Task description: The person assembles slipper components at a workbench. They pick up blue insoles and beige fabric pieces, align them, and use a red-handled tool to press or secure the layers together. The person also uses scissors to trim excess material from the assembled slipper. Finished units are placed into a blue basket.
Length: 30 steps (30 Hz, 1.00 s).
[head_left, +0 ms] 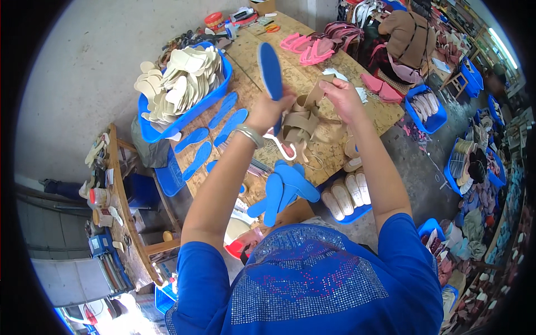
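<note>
My left hand (271, 109) is closed around a blue shoe insole (270, 68), which stands on end above the wooden table (251, 64). Thumb and fingers of my right hand (343, 99) pinch a flat brown strap (322, 86). Between the two hands lies a heap of brown straps (300, 125), partly hidden by my left hand. Close to my body, several blue insoles (286, 187) overlap in a pile at the table's near edge. More blue insoles (197, 160) lie spread out left of my left forearm.
A blue basket (184, 127) piled with cream insoles (192, 78) sits at the left. Pink straps (316, 50) and orange-handled scissors (272, 28) lie farther back. Another person (410, 38) sits beyond the table. Pale soles (347, 195) fill a blue crate (357, 215) by the near right edge.
</note>
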Tool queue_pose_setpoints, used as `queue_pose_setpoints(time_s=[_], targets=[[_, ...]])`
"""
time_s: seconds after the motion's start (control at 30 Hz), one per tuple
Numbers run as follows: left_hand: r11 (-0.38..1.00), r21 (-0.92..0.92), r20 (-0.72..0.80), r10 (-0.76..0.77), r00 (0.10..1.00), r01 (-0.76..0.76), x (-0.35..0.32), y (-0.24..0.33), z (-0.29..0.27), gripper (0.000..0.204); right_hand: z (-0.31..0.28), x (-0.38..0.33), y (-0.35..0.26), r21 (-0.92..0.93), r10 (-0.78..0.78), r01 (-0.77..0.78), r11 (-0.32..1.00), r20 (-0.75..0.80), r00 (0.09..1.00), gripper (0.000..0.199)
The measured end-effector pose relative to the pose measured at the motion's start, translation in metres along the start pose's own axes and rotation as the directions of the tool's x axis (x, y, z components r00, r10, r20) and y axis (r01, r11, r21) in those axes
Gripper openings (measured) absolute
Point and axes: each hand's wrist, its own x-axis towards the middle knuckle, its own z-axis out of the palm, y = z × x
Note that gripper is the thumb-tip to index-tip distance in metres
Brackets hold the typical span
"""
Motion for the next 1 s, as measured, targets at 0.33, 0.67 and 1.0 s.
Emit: queue_pose_setpoints(time_s=[0.33,0.67,1.0], targets=[[0.981,-0.191,0.242,0.033,0.97,0.015,0.0,0.014,0.022,0.039,0.023,0.001,-0.029,-0.118,0.053,-0.036,0.992,0.145,0.988,0.027],[0.996,0.092,-0.053,0.027,0.998,-0.022,0.012,-0.012,0.03,0.039,0.007,0.005,-0.02,-0.103,-0.152,0.148,0.984,-0.034,0.988,0.019],[0.517,0.719,-0.436,-0.184,0.881,0.464,0.013,-0.08,-0.034,0.04,-0.048,-0.004,-0.166,-0.143,-0.685,0.727,0.671,-0.494,0.535,0.018]])
